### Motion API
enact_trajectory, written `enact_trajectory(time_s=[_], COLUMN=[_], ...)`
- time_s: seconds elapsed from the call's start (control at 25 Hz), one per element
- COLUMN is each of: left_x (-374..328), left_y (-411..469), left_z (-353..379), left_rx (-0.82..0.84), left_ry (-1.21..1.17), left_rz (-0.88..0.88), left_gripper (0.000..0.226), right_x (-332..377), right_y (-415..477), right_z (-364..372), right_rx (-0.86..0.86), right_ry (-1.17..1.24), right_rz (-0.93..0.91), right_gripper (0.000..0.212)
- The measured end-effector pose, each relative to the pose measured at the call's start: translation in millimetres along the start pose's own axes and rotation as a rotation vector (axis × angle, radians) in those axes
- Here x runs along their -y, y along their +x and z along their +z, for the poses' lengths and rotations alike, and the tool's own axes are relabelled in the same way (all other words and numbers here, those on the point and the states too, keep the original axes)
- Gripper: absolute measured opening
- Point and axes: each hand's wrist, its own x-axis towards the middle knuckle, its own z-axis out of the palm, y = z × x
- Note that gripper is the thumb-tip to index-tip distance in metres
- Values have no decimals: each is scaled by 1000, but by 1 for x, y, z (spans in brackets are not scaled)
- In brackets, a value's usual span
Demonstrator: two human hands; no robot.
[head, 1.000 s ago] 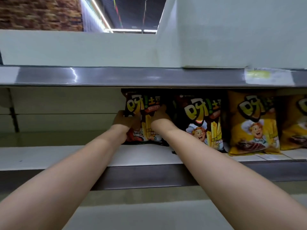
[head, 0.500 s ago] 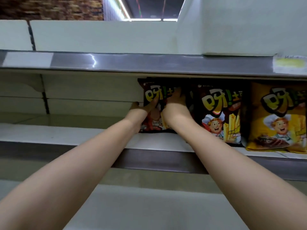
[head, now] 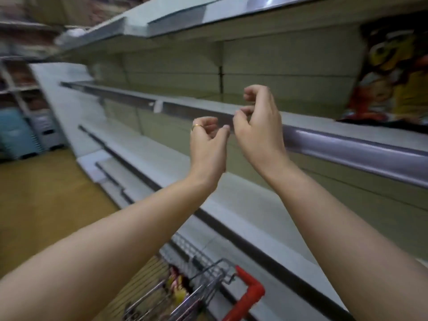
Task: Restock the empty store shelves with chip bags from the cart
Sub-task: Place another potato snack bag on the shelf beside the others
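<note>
Both arms are raised before the shelf (head: 347, 144), the left hand (head: 207, 147) and right hand (head: 259, 130) close together, loosely curled fingers holding nothing, a blurred chip bag (head: 393, 72) standing on it far right, the cart (head: 251, 294) below.

floor (head: 46, 216): yellow-brown | far left: blue bin (head: 16, 137) beside grey crate (head: 46, 133) | above them: blurred white rack (head: 16, 89)

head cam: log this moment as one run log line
left hand: empty, fingers loosely curled | right hand: empty, loosely curled | chip bag: on shelf, far right | cart: below, not empty
</note>
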Motion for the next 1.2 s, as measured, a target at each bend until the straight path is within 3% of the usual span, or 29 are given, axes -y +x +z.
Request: enact_trajectory(time_s=[0.28,0.52,0.8,0.96,1.2], left_x=[90,177,286,338,394], left_y=[-8,-18,-42,-54,-64], left_z=[-161,-251,-280,-283,-285], left_rx=[-342,-441,-461,-472,-512], left_ry=[131,137,134,145,119], left_rz=[-302,-596,-977,-1098,-1249], left_gripper=[10,13,25,29,20], right_x=[10,-28,-139,-216,-310], right_y=[-54,-129,-206,-240,-315], right_z=[148,260,337,375,431], right_rx=[345,775,1200,1361,1446], right_ry=[159,92,-237,-361,-473], right_rz=[15,199,368,500,743], right_gripper=[27,28,40,44,88])
